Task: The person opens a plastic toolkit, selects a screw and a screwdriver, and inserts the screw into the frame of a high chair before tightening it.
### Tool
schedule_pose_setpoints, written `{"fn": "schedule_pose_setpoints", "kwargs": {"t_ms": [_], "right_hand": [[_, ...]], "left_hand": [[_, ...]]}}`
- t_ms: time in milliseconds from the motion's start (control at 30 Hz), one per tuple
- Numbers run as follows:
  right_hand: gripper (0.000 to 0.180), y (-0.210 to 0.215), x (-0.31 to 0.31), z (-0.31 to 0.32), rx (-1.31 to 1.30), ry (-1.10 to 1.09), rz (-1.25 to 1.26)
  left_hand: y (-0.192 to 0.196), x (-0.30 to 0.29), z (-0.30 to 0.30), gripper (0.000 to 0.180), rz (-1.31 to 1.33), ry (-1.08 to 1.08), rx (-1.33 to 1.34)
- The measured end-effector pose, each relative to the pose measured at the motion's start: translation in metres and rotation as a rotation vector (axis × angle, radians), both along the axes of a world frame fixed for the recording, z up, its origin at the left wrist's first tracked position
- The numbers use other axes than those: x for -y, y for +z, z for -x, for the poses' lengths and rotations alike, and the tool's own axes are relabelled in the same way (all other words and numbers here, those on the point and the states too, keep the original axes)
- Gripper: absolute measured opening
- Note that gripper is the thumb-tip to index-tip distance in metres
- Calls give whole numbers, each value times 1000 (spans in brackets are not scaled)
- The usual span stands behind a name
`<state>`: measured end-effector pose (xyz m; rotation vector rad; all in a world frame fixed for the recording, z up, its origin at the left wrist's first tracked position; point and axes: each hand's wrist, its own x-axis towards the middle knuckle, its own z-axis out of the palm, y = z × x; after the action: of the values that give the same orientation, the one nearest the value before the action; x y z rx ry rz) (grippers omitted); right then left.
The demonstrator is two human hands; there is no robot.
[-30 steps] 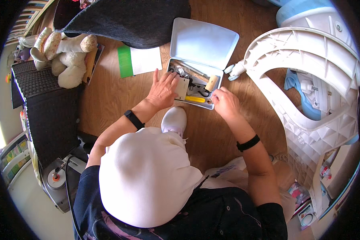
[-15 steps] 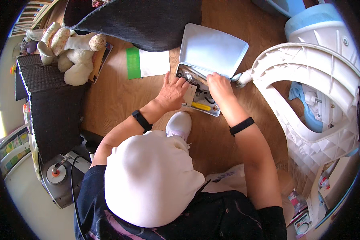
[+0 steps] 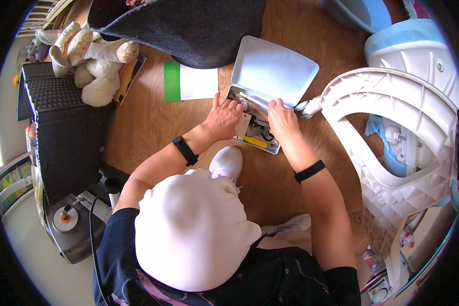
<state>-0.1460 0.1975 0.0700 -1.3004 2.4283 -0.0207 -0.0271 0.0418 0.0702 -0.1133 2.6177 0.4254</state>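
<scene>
A small grey metal tin (image 3: 276,148) lies on the wooden floor with its lid (image 3: 273,71) swung back. Inside are small tools, among them a yellow-handled one (image 3: 255,142) and a white card (image 3: 243,125). My left hand (image 3: 221,117) lies flat over the tin's left edge, fingers spread, touching the card. My right hand (image 3: 283,120) is at the tin's right side, with its fingers curled down into the tin near the hinge. What those fingers grip is hidden. Both wrists wear black bands.
A large white plastic frame (image 3: 392,127) lies just right of the tin. A green-and-white booklet (image 3: 188,81), a dark cloth (image 3: 188,25), a plush toy (image 3: 94,61) and a dark woven box (image 3: 56,117) lie to the left. A white-socked foot (image 3: 227,160) sits below the tin.
My right hand has moved from the tin's near right corner up to its far right side by the hinge. My left hand has stayed on the tin's left edge.
</scene>
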Motion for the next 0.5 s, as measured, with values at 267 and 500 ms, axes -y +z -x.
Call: {"fn": "schedule_pose_setpoints", "kwargs": {"t_ms": [267, 500], "right_hand": [[18, -1, -37, 10, 279, -237, 329], [14, 18, -58, 25, 1425, -797, 406]], "left_hand": [[-14, 5, -9, 41, -71, -12, -147], [-9, 10, -3, 36, -154, 22, 14]]}}
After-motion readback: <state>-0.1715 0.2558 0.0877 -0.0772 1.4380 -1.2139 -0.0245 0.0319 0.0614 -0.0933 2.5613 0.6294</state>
